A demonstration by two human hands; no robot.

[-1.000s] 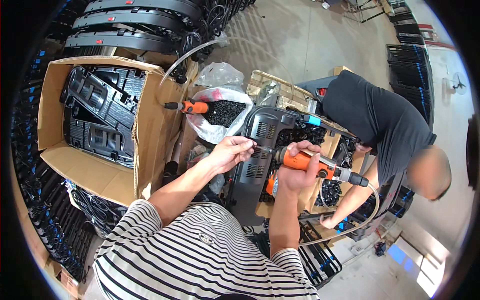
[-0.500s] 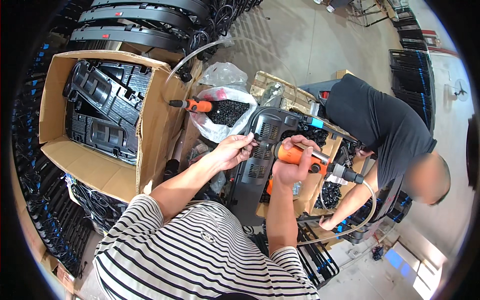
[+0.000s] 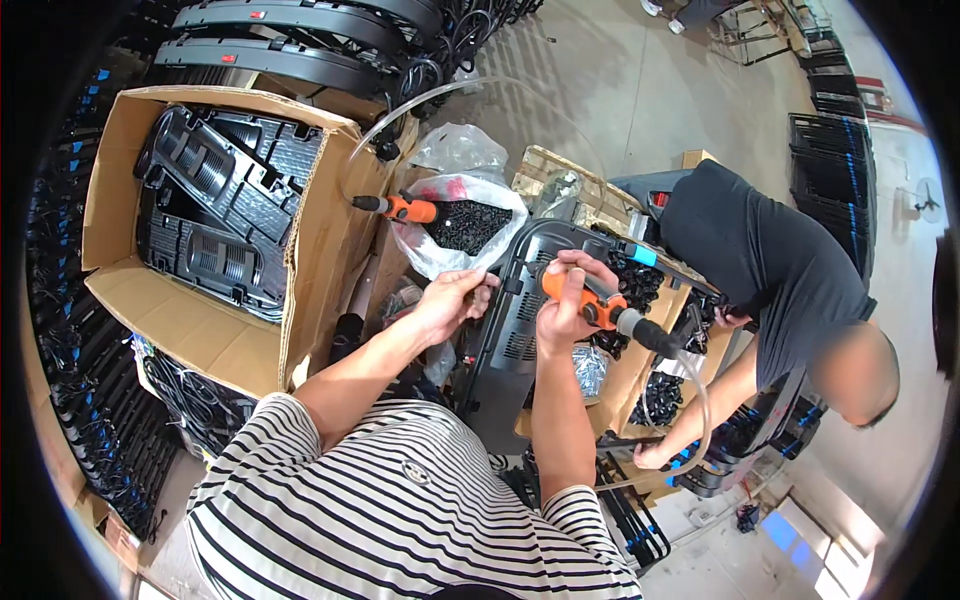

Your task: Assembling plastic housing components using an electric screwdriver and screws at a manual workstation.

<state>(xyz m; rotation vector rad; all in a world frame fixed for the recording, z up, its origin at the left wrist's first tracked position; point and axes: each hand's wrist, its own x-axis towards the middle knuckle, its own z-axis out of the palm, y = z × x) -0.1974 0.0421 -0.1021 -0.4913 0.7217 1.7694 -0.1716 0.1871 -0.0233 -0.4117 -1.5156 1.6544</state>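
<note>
An orange air screwdriver (image 3: 600, 308) with a clear hose is gripped in my right hand (image 3: 563, 322). The tool's front end points left, over the long black vented plastic panel (image 3: 520, 312) in front of me. At that panel's left edge, my left hand (image 3: 452, 310) has thumb and fingers pinched together. Whatever it pinches is too small or hidden to make out. Just beyond my left hand lies an open white bag (image 3: 425, 250) full of small black screws (image 3: 465, 225). A second orange air screwdriver (image 3: 400, 207) rests at the bag's left side.
A large cardboard box (image 3: 310, 230) of black plastic covers (image 3: 235, 190) stands at left. To the right, cartons (image 3: 625, 400) hold small black parts. A co-worker in a dark shirt (image 3: 760, 225) bends over there, one arm reaching in. Long black frames (image 3: 290, 50) are stacked behind.
My left hand has moved slightly left and down, from over the panel to its left edge. My right hand has brought the screwdriver a little left, and its hose end has tilted lower.
</note>
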